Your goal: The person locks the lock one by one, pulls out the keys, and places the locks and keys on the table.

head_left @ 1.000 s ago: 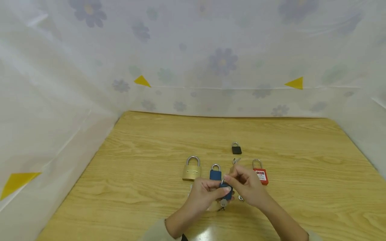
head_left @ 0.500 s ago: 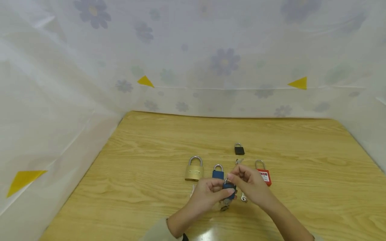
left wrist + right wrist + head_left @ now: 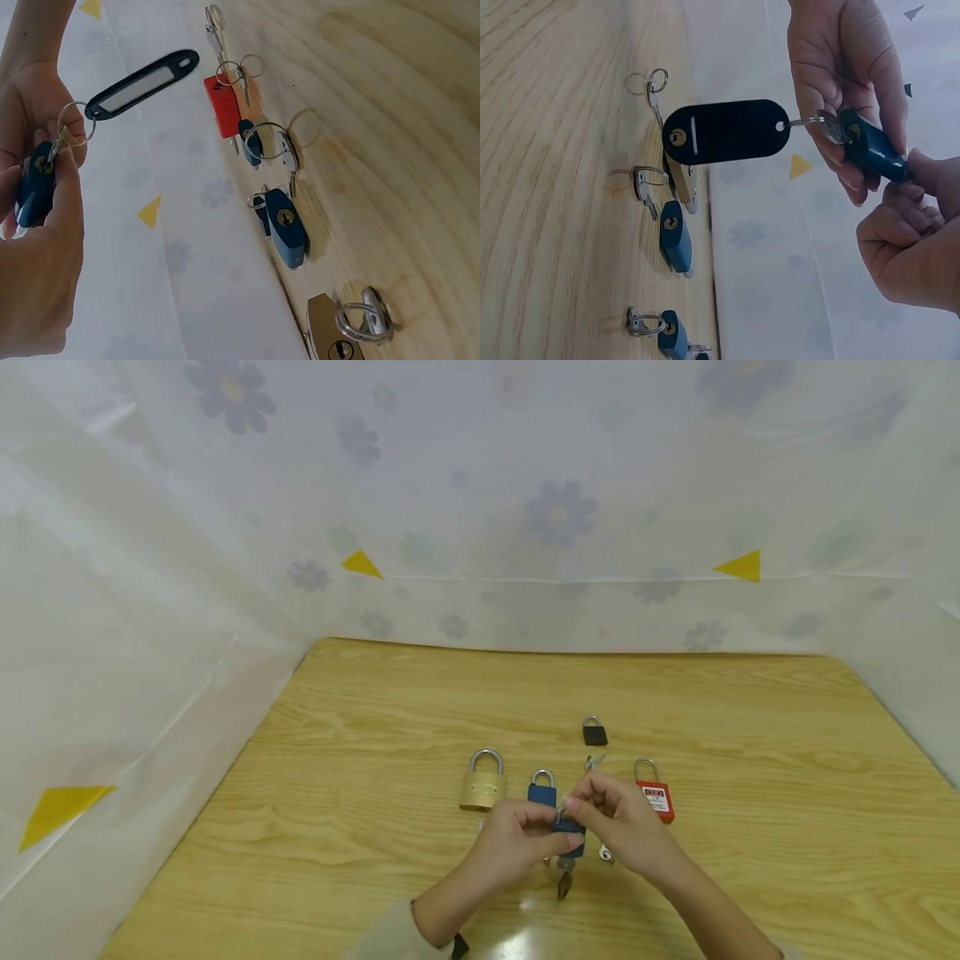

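Observation:
In the head view my left hand [image 3: 510, 845] grips a small blue padlock [image 3: 572, 848] above the table, thumb across its front. A key [image 3: 831, 127] sits in the keyhole at its bottom end. From the key's ring hangs a black key tag [image 3: 727, 133]; the left wrist view shows a pale label on the tag's other face. My right hand [image 3: 626, 825] pinches the padlock's metal shackle between thumb and fingers. Those fingertips hide most of the shackle, so whether it is fastened cannot be seen.
On the wooden table [image 3: 360, 760] stand a brass padlock [image 3: 482, 792], a blue padlock [image 3: 542, 794], a red padlock [image 3: 657, 803] and a black padlock [image 3: 595, 737]. Another blue padlock [image 3: 673, 334] shows in the wrist views. Ringed keys [image 3: 606, 853] lie before them. Flowered sheeting [image 3: 480, 527] walls the table.
The held padlock has tipped a little more upright, and its key and tag now hang lower beneath it. Both hands keep their hold. The head view has shifted slightly.

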The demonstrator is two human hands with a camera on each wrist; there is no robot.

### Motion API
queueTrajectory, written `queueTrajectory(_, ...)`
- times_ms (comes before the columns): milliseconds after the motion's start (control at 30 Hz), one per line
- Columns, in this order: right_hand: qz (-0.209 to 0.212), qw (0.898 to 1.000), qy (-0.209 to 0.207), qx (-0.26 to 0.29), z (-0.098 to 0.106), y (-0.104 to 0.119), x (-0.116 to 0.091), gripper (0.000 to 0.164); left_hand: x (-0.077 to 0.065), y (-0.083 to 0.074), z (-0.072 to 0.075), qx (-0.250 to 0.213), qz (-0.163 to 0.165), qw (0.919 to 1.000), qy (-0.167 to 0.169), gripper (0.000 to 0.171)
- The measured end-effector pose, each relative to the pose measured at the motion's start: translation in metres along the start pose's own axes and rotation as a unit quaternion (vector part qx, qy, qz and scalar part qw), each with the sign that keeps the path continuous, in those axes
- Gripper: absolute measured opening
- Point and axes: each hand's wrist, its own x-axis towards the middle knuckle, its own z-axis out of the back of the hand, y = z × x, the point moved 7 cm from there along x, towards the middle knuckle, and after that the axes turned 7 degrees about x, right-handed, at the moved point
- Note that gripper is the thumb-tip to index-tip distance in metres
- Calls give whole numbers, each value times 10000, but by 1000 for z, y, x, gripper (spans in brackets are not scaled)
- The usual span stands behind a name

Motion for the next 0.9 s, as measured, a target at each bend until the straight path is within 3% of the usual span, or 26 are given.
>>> queueTrajectory(167,247,9997,44,37,-1,6,0,13,2,2,-1,-379,113,9992,43,22)
queueTrajectory(267,61,9997,-193,-105,2,5,-1,13,4,4,0,-516,211,9984,-22,23)
queueTrajectory(367,-343,9956,-852,-207,10,0,-3,17,6,6,3,-747,346,9965,-131,25)
queueTrajectory(533,-1105,9755,-1902,-60,20,-17,-16,22,11,9,9,-1354,617,9884,-309,27)
queueTrajectory(667,-1407,9741,-1767,-137,10,-32,-27,24,16,10,13,-1627,730,9829,-456,29)
queueTrajectory(800,-1179,9797,-1615,-160,-4,-36,-34,25,19,11,16,-1844,845,9779,-509,29)
queueTrajectory(900,-968,9798,-1740,-198,-9,-33,-36,22,20,9,16,-1920,856,9765,-476,30)
